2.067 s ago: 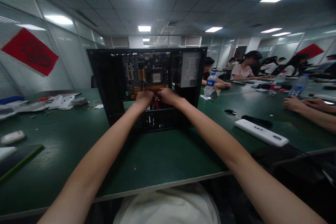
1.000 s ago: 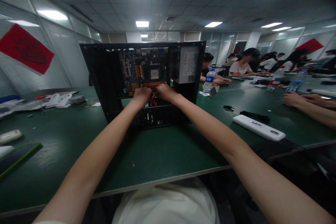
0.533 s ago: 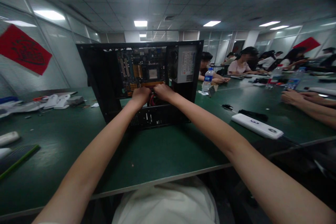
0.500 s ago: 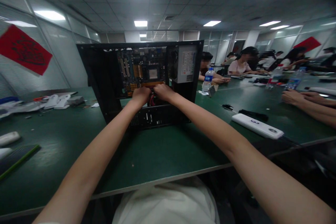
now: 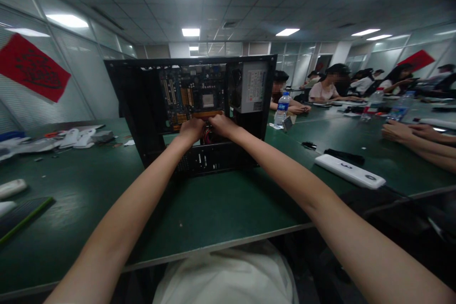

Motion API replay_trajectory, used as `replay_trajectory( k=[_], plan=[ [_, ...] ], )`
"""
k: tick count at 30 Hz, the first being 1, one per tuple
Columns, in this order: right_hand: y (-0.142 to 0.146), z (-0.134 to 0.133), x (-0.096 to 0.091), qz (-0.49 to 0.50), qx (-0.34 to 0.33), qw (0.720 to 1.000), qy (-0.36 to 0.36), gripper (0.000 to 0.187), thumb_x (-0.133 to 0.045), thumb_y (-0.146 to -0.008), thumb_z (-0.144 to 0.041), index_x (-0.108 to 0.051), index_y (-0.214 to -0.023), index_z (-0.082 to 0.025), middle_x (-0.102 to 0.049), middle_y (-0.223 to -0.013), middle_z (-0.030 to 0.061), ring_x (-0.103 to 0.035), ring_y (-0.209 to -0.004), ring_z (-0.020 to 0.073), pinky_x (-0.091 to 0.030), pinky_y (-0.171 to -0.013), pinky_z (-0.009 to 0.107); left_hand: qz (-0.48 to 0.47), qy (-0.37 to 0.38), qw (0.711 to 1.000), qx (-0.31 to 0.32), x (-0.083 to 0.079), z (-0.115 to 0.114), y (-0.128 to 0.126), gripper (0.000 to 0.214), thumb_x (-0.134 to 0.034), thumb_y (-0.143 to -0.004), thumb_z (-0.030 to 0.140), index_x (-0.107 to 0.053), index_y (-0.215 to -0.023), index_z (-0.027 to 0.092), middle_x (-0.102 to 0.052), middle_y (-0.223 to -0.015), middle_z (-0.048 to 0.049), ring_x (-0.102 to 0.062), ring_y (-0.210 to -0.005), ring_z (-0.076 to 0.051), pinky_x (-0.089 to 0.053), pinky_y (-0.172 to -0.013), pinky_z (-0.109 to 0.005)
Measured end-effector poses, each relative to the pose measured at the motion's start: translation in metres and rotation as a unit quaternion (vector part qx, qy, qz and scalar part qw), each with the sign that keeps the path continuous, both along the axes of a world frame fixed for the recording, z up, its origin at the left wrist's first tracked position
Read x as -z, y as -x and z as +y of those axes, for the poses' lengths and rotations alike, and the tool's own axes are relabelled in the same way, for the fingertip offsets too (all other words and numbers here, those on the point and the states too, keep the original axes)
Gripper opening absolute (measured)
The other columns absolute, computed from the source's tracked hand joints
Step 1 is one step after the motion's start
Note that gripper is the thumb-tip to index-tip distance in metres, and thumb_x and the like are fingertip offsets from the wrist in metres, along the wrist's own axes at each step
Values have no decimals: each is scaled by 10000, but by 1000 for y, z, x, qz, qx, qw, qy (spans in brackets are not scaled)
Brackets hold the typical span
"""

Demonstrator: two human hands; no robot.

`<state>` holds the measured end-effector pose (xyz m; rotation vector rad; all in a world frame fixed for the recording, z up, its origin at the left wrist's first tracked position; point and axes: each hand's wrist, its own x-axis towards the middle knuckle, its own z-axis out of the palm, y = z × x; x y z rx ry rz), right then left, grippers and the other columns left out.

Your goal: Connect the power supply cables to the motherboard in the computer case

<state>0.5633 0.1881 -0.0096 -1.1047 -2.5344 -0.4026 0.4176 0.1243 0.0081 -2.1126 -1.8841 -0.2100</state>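
Note:
An open black computer case [image 5: 142, 118] stands on the green table in front of me. Inside it I see a motherboard [image 5: 195, 83] with a bare square processor socket area [image 5: 207, 100], and a silver power supply [image 5: 254, 88] at the upper right. My left hand [image 5: 192, 130] and my right hand [image 5: 221, 125] meet low in the case, by the orange memory slots [image 5: 206, 114]. Both have curled, closed fingers close together. A bundle of reddish wires [image 5: 207, 137] hangs between and below them. What the fingertips grip is hidden.
To the right lie a white power strip [image 5: 349, 171], a black cable bundle [image 5: 344, 156] and a water bottle [image 5: 282, 110]. White parts and scraps [image 5: 83, 137] cover the left side. A co-worker's hands [image 5: 402, 132] rest at the right; other people sit further back.
My hands stay at nearly the same place in the case, with only a very slight shift of the fingers. The case has not visibly moved.

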Motion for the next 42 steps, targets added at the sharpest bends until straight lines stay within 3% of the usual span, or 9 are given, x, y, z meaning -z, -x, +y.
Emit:
replay_trajectory(
  k=[5,10,22,35,38,42],
  plan=[
    [-8,-5,2,23,-4,1000,9,299,-538,-986,-90,-723,-1218,-58,-719,-1261,248,-701,-1199,330,-555,-972,355,-5,-6,1000,1,0,3,-1,369,-477,-1023,270,-792,-1169,144,-747,-1237,-222,-709,-1184,-375,-562,-984,-454],
    [-12,-14,0,29,55,997,40,340,-489,-962,-35,-772,-1145,-78,-749,-1184,238,-719,-1155,329,-559,-922,341,-8,-6,1000,3,0,1,-2,361,-490,-1012,256,-791,-1173,140,-752,-1231,-214,-703,-1190,-375,-557,-986,-446],
    [-13,-21,-3,24,89,995,41,373,-458,-1013,-139,-791,-1177,-95,-743,-1217,230,-709,-1152,324,-548,-952,355,-13,-9,1000,-3,1,4,-1,353,-516,-990,291,-803,-1170,189,-760,-1230,-190,-707,-1181,-368,-562,-962,-438],
    [-10,-19,-5,12,99,995,29,371,-486,-978,-107,-778,-1206,-94,-724,-1260,240,-702,-1174,333,-553,-965,392,-69,2,998,-3,7,15,10,344,-576,-959,211,-798,-1204,306,-760,-1304,-71,-701,-1214,-286,-553,-1012,-363],
    [-10,-20,-5,11,95,995,33,373,-486,-980,-112,-778,-1213,-99,-720,-1269,242,-702,-1176,334,-556,-962,391,-83,1,997,-10,9,17,13,340,-606,-972,276,-758,-1274,316,-746,-1332,-55,-686,-1240,-265,-548,-1027,-342],
    [-10,-19,-5,12,97,995,33,363,-495,-972,-100,-784,-1192,-94,-736,-1236,236,-722,-1142,333,-566,-929,370,-93,1,995,-44,11,20,15,368,-645,-972,380,-718,-1308,250,-741,-1316,-106,-684,-1236,-275,-548,-1020,-337]
  ],
)
